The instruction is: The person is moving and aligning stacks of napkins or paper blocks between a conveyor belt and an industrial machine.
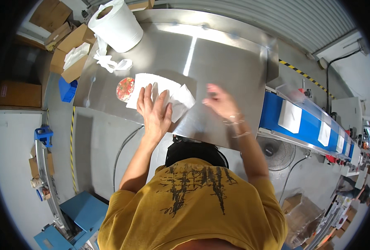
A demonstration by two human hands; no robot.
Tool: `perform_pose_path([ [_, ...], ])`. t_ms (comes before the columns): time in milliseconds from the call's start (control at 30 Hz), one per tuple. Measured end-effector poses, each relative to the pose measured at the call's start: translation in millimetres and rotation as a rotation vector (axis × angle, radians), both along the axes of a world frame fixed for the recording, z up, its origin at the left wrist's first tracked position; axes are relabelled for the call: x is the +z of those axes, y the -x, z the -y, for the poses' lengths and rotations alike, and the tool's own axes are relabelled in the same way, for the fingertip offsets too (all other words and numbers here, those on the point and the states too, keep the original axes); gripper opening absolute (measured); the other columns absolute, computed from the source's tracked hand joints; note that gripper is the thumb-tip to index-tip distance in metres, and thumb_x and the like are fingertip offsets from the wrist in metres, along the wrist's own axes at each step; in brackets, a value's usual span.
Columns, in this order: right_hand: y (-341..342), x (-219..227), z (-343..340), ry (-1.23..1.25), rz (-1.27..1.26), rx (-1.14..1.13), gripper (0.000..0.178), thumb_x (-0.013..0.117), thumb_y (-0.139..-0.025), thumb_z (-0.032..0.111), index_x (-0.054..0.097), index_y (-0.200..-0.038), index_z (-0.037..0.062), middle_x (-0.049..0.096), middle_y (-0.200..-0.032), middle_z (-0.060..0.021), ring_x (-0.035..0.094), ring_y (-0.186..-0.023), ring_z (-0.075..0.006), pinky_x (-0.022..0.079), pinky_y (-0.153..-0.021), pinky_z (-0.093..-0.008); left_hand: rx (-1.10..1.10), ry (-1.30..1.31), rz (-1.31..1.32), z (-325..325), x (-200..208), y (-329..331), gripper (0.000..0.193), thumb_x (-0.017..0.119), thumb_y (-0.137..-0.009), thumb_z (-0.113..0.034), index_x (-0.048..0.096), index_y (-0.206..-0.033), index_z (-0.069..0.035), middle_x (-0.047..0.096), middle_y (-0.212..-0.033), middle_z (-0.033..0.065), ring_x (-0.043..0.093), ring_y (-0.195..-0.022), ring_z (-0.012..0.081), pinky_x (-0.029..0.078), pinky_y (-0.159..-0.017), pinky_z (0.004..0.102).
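My left hand lies with its fingers spread on a white sheet, which looks like a folded paper towel, on the steel table. The sheet's right part is bunched up into a loose fold. Just left of the sheet is a round, flat thing with a red and white pattern, and the sheet seems to overlap its right edge. My right hand hovers over the table to the right of the sheet, slightly blurred. Its index finger and thumb are apart, and nothing shows between them.
A big white paper roll stands at the table's far left, its torn end trailing. Beyond the left edge are an open cardboard box and a blue bin. At right, a blue conveyor belt carries several white pieces; a floor fan stands beneath.
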State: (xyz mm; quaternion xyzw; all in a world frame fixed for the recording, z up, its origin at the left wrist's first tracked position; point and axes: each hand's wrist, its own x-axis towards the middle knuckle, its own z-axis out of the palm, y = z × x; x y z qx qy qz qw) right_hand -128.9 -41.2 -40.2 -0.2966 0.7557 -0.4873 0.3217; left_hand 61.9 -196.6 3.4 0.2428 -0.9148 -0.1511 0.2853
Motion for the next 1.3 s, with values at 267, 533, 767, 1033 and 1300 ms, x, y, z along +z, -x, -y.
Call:
perform_pose_path([
  [267,-26,-37,68,0.144,-0.030,0.228,0.052,0.069,-0.082,0.010,0.049,-0.130,0.0008,0.056,-0.125,-0.0154,0.063,-0.099,-0.0217,0.052,-0.083,-0.0313,-0.024,-0.018,-0.010,3,0,1,0.044,0.072,-0.070,-0.009,0.066,-0.113,-0.011,0.035,-0.143,0.0207,0.025,-0.135,0.0436,0.020,-0.107,0.0546],
  [533,-28,-8,53,0.223,-0.095,0.173,0.055,0.074,-0.078,0.012,0.052,-0.128,0.0065,0.054,-0.125,-0.0128,0.057,-0.112,-0.0252,0.050,-0.086,-0.0338,-0.055,-0.046,-0.027,5,8,-1,0.043,0.067,-0.068,-0.004,0.068,-0.110,-0.013,0.037,-0.141,0.0209,0.026,-0.134,0.0440,0.019,-0.107,0.0549],
  [767,-17,-2,62,0.229,-0.063,0.287,0.052,0.075,-0.079,0.011,0.053,-0.126,0.0091,0.055,-0.122,-0.0040,0.053,-0.106,-0.0170,0.046,-0.089,-0.0318,-0.081,-0.041,-0.016,7,1,-6,0.039,0.064,-0.068,-0.001,0.072,-0.104,-0.013,0.036,-0.143,0.0200,0.025,-0.135,0.0445,0.017,-0.107,0.0557],
  [1033,-10,-25,47,0.356,0.072,0.253,0.035,0.072,-0.082,0.012,0.057,-0.113,0.0056,0.058,-0.108,-0.0021,0.055,-0.095,-0.0122,0.047,-0.083,-0.0292,-0.080,-0.073,-0.028,7,6,-3,0.028,0.073,-0.074,-0.018,0.072,-0.101,-0.011,0.035,-0.145,0.0205,0.023,-0.136,0.0433,0.016,-0.109,0.0527],
  [1300,56,-36,-105,0.183,0.039,-0.621,0.034,0.069,-0.087,0.030,0.064,-0.105,0.0014,0.066,-0.089,-0.0037,0.058,-0.080,-0.0113,0.049,-0.069,-0.0268,0.041,0.049,0.107,17,-8,-7,0.044,0.060,-0.083,-0.007,0.057,-0.127,-0.012,0.031,-0.146,0.0205,0.023,-0.136,0.0426,0.019,-0.109,0.0544],
])
